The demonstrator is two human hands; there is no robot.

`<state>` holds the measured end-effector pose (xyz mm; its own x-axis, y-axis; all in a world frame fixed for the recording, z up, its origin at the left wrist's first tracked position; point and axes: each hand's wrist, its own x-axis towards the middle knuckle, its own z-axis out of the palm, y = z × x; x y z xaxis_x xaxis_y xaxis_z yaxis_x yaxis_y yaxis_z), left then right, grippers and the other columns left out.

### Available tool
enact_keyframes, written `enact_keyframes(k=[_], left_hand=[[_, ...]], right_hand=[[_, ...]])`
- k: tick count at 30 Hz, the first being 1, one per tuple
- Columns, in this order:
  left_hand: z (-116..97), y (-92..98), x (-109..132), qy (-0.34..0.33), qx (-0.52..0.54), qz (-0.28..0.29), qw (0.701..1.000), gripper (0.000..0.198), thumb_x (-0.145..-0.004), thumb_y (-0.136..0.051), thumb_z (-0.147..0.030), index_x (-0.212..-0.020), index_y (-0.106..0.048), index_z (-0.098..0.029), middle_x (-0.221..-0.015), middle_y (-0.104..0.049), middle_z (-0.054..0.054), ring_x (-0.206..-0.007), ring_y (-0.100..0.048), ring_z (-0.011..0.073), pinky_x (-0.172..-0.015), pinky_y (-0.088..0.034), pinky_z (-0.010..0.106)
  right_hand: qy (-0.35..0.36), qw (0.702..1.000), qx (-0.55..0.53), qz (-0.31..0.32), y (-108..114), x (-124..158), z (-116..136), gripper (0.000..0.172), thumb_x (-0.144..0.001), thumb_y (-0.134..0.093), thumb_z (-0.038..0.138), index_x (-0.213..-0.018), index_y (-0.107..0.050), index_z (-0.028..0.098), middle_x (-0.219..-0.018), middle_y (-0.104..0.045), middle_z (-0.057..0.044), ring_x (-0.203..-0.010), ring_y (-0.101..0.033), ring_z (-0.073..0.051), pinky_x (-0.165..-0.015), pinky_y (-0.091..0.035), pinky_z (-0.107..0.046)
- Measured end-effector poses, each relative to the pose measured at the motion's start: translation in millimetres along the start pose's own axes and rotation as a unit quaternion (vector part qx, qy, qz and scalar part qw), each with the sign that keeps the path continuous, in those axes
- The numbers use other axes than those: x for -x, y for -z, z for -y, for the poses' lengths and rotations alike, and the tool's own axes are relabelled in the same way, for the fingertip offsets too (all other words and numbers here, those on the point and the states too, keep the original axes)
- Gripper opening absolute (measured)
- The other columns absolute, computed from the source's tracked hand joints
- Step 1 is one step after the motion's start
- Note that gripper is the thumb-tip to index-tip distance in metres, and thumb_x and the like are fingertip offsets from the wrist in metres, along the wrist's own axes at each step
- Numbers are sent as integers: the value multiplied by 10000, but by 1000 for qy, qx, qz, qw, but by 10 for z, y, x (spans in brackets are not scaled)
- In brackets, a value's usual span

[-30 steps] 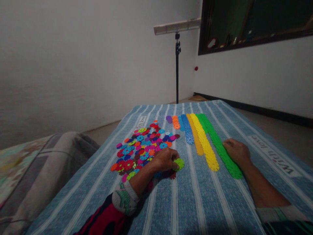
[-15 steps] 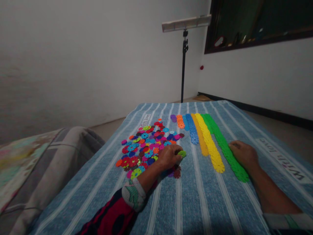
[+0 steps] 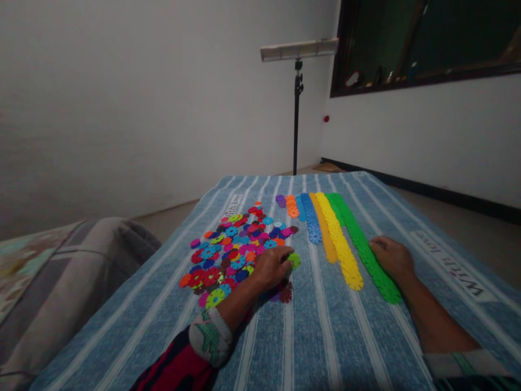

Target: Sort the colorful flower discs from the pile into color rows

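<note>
My left hand (image 3: 272, 267) is closed in a pinch on a lime-green notched plastic disc (image 3: 293, 261), held at the right edge of a loose pile of mixed-colour discs (image 3: 232, 247). Beside the long row of overlapping green discs (image 3: 366, 252) rests my right hand (image 3: 394, 259), its fingers curled; whether anything is in them is hidden. Left of the green row lie a yellow row (image 3: 340, 244), an amber row (image 3: 324, 233) and a blue row (image 3: 311, 217). Shorter light-blue, orange (image 3: 292, 206) and purple (image 3: 280, 201) groups follow.
A blue-and-white striped cloth (image 3: 309, 336) covers the table. Past its far edge stands a black tripod (image 3: 296, 125) with a flat panel (image 3: 299, 50) on top. Grey fabric (image 3: 97, 282) is heaped at the left. Walls and a dark window (image 3: 427, 43) lie beyond.
The view has shifted slightly, so everything sits a little further left and lower. The lime-green disc in my left hand has turned to show more of its face. My right hand keeps its place.
</note>
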<state>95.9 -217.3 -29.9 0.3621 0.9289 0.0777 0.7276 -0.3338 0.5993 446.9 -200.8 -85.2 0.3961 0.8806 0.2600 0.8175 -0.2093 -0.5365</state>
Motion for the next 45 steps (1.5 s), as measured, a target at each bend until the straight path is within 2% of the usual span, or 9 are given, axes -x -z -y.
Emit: enact_keyframes(k=[9,14,20,27,35,41,45], left_hand=[[61,-34,-3,9,37,-27,999,283,-761,-577,-214,-996,-721,-146,-809,-678,17,-771,-604,161,-722,-467,254],[102,-62,-15,27,49,-39,998,365,-752,-604,-234,-1087,-713,-140,-745,-629,0,-691,-570,146,-666,-450,251],[101,-73,-12,32,50,-30,998,376,-780,-587,-275,-1113,-713,-152,-715,-630,-8,-681,-570,147,-652,-442,244],[87,-56,-8,27,34,-20,999,338,-790,-586,-290,-1074,-729,-175,-802,-701,11,-760,-615,161,-703,-458,241],[85,-55,-13,27,34,-21,999,289,-787,-592,-296,-1000,-737,-166,-738,-666,2,-712,-591,151,-664,-433,241],[128,-97,-37,40,48,-30,998,341,-774,-613,-309,-1065,-718,-165,-724,-637,-8,-679,-565,141,-642,-429,241],[159,-116,-51,30,41,-33,998,329,-768,-622,-314,-1040,-725,-160,-700,-613,-14,-648,-542,131,-623,-421,236]], right_hand=[[1,1000,6,7,8,3,22,350,-793,-480,464,-862,-755,259,-801,-731,-31,-733,-638,-213,-585,-403,-289],[3,1000,6,6,10,3,14,353,-796,-477,468,-861,-756,263,-812,-733,-30,-747,-642,-213,-593,-406,-288],[11,1000,2,4,-5,6,-7,336,-798,-476,460,-844,-749,270,-775,-727,-16,-733,-639,-204,-612,-418,-287],[11,1000,2,0,-7,-3,-20,337,-794,-484,456,-851,-753,261,-773,-728,-25,-722,-637,-211,-594,-409,-289],[8,1000,0,-4,1,-3,-7,346,-787,-482,462,-837,-753,253,-743,-719,-22,-713,-634,-207,-592,-409,-287],[10,1000,1,-4,5,-12,-16,342,-787,-479,455,-839,-753,256,-752,-721,-20,-725,-635,-210,-611,-423,-292],[4,1000,6,0,15,-15,-15,351,-784,-474,460,-845,-752,253,-747,-715,-30,-731,-634,-219,-610,-420,-300]])
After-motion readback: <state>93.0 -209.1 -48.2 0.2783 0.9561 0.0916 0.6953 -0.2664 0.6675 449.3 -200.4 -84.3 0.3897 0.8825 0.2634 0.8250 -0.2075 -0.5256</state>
